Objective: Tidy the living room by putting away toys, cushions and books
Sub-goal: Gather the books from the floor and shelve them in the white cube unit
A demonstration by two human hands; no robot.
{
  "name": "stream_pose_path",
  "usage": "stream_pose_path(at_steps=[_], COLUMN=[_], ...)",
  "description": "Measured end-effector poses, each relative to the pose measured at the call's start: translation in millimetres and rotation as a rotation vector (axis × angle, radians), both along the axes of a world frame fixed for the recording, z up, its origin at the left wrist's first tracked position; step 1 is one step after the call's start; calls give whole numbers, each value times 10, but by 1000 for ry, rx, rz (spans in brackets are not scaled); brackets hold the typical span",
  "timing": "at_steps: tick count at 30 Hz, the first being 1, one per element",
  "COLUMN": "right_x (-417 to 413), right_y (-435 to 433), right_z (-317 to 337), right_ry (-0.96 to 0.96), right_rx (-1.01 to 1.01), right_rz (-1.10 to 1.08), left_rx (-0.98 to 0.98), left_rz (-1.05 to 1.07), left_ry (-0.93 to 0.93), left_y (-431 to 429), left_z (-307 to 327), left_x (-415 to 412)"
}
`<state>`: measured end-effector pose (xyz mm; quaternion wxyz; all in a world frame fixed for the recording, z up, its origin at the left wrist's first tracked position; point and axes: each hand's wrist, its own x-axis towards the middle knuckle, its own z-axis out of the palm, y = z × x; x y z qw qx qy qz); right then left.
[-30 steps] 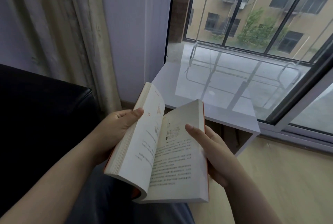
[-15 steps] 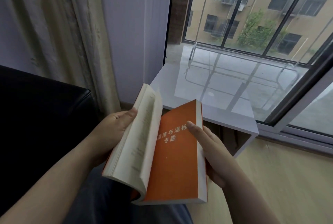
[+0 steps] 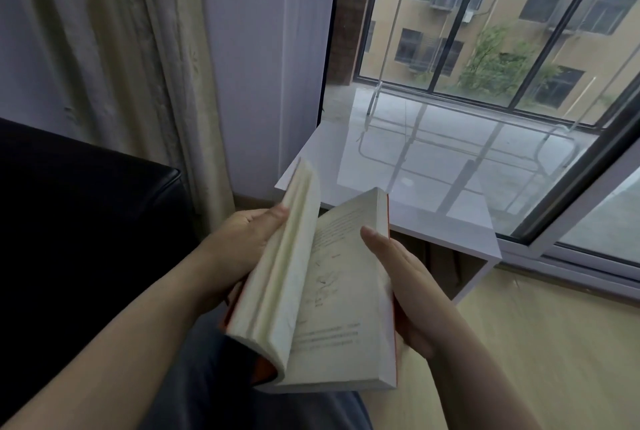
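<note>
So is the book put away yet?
Not yet. Nothing in view shows a finished step. The open book is in both hands: left hand holds the fanned pages, right hand the other side. Still left: close it and put it away, maybe on the white side table.

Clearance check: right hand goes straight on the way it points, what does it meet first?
Likely the white side table: the right hand, gripping the book, points forward at its near edge. Depth unclear; it may pass over.
</note>
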<state>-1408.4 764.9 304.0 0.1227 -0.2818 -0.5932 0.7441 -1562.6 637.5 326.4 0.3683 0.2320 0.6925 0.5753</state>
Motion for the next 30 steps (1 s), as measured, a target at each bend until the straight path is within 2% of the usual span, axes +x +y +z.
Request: stream_pose_path(at_steps=[3,6,12,16,20,21,24,25,28,30], right_x=[-18,-21,103,194,293,310,380,395,419,385], right_y=[8,34,131,206,279,299,345,351,352,331], right_z=[-6,-42,-122,-133,-141,-147,-173,-181,-176,-158], right_ry=[17,-39,-88,-31,50,67,115,130,207,222], right_rx=[-36,-31,24,-47,-83,-94,-130,-131,-120,-39], right_rz=[13,-8,-83,-79,-39,-34,-42,-41,-19,-6], left_rx=[4,-62,-68,-52,-134,-150,-90,-71,47,128], left_rz=[-82,-179,-200,-109,72,71,-27,-38,34,61], left_ry=[-21,44,-4,91,336,303,-87,-156,-192,-159], left_y=[101,130,106,101,128,141,232,253,296,282], left_z=[-28,-144,-305,-383,-528,-563,-634,-635,-627,-590], left_x=[91,159,143,113,42,31,76,99,109,81])
